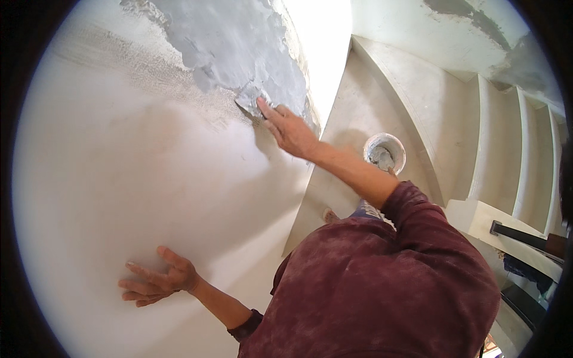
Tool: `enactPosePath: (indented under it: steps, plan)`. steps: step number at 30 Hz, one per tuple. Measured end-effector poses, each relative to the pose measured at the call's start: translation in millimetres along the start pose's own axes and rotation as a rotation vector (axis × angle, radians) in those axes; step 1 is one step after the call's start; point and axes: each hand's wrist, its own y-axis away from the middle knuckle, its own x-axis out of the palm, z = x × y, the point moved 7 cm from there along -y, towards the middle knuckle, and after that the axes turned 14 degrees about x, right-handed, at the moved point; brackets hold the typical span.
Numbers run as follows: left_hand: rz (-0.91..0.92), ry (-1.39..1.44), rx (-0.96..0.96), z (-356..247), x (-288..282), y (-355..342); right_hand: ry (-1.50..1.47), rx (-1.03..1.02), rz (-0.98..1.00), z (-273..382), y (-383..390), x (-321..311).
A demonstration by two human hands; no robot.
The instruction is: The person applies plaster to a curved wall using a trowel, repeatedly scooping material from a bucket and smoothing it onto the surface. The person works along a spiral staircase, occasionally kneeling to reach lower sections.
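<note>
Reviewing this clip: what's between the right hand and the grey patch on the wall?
A flat scraper smeared with grey, held by the right hand, at the lower edge of the grey patch; the head view shows it.

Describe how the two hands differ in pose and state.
The right hand holds a flat blade with a finger laid along it; the left hand is open and holds nothing. The right hand is near the lower edge of the grey patch; the left is lower, at the white wall, contact unclear. Both are bare.
</note>
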Motion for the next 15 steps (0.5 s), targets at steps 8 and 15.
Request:
enactPosePath:
  steps: [8, 15]
  plan:
    - [-0.031, 0.0, 0.053, -1.4, -6.9, -4.4, 0.258, 0.058, 0.204, -34.7, 39.0, -23.8]
    - [-0.027, 0.009, 0.023, 2.0, -12.3, -5.5, 0.343, 0.082, 0.197, 20.3, -20.3, -38.5]
